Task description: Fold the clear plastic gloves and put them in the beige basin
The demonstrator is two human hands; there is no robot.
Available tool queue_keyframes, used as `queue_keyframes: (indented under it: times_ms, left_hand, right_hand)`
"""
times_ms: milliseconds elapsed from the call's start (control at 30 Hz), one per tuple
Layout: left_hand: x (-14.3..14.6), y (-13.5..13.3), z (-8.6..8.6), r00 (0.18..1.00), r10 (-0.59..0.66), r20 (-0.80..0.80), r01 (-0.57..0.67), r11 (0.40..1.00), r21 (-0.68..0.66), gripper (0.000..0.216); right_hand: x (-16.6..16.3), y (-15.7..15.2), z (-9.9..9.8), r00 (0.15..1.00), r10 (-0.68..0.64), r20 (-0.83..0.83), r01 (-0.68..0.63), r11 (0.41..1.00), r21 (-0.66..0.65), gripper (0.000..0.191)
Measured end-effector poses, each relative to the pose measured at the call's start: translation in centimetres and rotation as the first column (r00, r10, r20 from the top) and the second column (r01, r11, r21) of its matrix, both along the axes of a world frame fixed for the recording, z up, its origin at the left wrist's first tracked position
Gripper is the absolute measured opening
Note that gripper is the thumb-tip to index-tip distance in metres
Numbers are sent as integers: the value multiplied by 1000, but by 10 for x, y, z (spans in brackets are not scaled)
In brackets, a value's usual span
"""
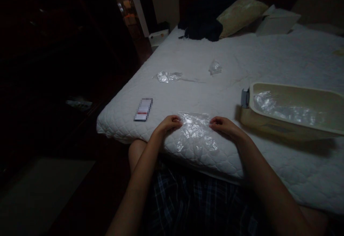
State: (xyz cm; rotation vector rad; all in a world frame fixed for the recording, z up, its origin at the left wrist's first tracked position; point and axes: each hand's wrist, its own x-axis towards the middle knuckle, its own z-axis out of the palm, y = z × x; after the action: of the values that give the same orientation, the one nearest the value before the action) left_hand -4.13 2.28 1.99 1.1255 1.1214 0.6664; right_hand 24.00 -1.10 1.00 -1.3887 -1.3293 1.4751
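A clear plastic bag (195, 130) hangs spread out between my two hands, over the near edge of the white quilted bed (188, 96). My left hand (172, 121) pinches its upper left edge between thumb and fingers. At the upper right edge, my right hand (221, 124) is closed on the bag in the same way. The plastic is wrinkled and shiny, and its top edge runs nearly straight from hand to hand.
Right of my hands stands a beige plastic bin (290, 128) holding clear plastic. A phone (143, 110) lies to the left. Farther back are two crumpled clear plastic pieces (168, 76), dark cloth (206, 17), a yellowish pillow (242, 14) and a white box (278, 21).
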Motion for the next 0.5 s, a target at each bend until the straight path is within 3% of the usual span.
queue_keyframes:
  times_ms: [300,500]
  left_hand:
    - [1,-3,-8,997,42,-72,-22,967,254,15]
    - [0,-8,-14,994,76,-73,-45,933,357,11]
  right_hand:
    - [3,1,-7,991,16,133,-43,979,199,23]
    - [3,-4,-9,991,-43,127,2,954,300,22]
